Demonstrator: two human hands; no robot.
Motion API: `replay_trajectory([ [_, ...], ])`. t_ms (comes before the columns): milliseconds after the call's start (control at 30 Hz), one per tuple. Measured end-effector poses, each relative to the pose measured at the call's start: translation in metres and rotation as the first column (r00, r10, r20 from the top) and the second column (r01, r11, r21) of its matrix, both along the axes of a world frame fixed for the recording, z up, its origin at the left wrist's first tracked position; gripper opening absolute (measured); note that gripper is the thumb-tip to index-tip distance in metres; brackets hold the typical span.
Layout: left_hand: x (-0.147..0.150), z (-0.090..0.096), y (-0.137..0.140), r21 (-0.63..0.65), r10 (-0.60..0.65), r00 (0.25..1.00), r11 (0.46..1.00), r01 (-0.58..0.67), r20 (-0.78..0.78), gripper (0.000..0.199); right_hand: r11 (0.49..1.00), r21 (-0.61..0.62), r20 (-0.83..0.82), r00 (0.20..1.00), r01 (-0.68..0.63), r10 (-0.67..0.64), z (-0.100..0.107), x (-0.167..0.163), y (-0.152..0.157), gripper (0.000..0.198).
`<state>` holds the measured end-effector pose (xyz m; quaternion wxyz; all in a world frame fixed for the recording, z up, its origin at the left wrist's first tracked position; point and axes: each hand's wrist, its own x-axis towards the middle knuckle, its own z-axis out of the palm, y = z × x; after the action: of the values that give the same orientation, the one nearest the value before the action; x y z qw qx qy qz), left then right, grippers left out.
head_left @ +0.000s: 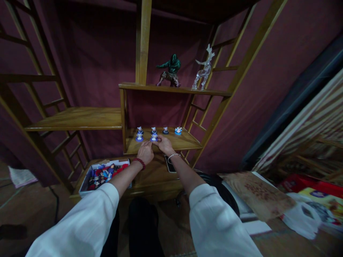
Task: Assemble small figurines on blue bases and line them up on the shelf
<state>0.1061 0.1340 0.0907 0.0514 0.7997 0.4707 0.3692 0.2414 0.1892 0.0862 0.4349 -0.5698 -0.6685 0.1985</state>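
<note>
Against a maroon wall (93,67) stands a yellow-brown wooden shelf (184,143). Both forearms extend forward, converging at the shelf's front. The right hand (164,145) pinches a small purple-and-white, round-based figurine (154,137) above the shelf's front portion. The left hand (145,152), fingers bent, adjoins it; its grip cannot be determined. Print on yellow packaging (312,194), right of the shelf, is illegible.

White sleeves (80,217), red beaded bracelet (140,162)
</note>
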Motion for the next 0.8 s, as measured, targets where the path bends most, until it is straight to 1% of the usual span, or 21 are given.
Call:
replay_trajectory([
  [300,0.004,0.007,0.006,-0.124,-0.032,0.999,0.992,0.031,-0.005,0.041,0.995,-0.047,0.114,0.99,0.085,-0.08,0.008,-0.002,0.002,0.025],
  [567,0.008,0.01,0.015,-0.138,-0.019,0.987,0.99,-0.004,-0.16,0.036,0.993,-0.034,0.197,0.975,0.111,-0.102,0.009,-0.002,0.008,0.022],
  [700,0.007,0.013,0.017,-0.152,-0.015,0.978,0.988,-0.017,-0.206,0.035,0.993,-0.054,0.252,0.964,0.105,-0.089,0.008,-0.001,0.012,0.025],
  [800,0.006,0.013,0.02,-0.137,-0.009,0.973,0.99,-0.024,-0.232,0.033,0.991,-0.06,0.303,0.948,0.121,-0.097,0.008,0.0,0.015,0.028],
])
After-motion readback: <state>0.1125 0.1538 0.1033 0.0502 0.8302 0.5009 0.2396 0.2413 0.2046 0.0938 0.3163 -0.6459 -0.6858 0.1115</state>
